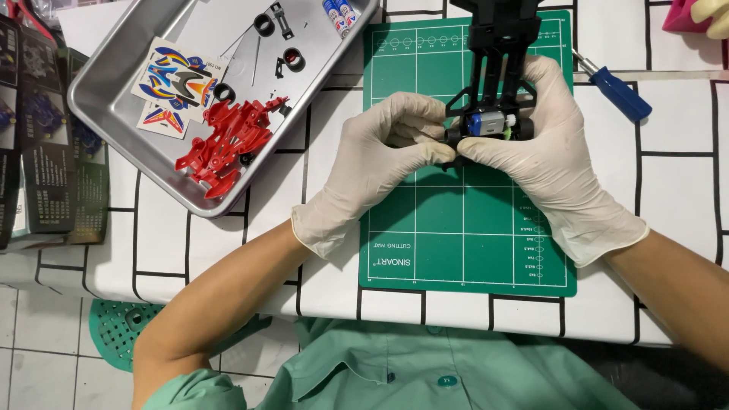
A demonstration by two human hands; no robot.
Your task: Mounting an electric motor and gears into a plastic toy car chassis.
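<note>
Your green shirt front (425, 372) fills the lower edge, and from it both forearms reach up to the cutting mat (465, 243), which lies on a white tablecloth with black grid lines (228, 250).

Grip. Both gloved hands are closed on the black toy-car chassis (495, 45), held over the mat's upper half. Your left hand (380, 163) pinches the near end from the 9 o'clock side, fingertips curled in. Your right hand (543, 163) wraps the same end from 3 o'clock, thumb lying along it.

Work state. A small blue-and-silver motor (486, 121) sits in the chassis between your fingertips, with black wheels just beside it on either side; whether it is fully seated cannot be told. Judged from this, the drive end is largely assembled.

Parts outstanding. At 10 o'clock from your hands, the metal tray (99, 99) holds the red body shell (224, 144), unmounted. Touching its upper edge is the sticker sheet (175, 83), seemingly unused, though that is not certain. Further up the tray lie loose black tyres (263, 24), other small black parts, and two batteries (339, 15) at the top rim. So body, decals, batteries and some small parts appear to remain.

Surroundings. A blue-handled screwdriver (619, 93) lies at 2 o'clock, off the mat. Dark printed cartons (45, 137) sit at far 9 o'clock.
</note>
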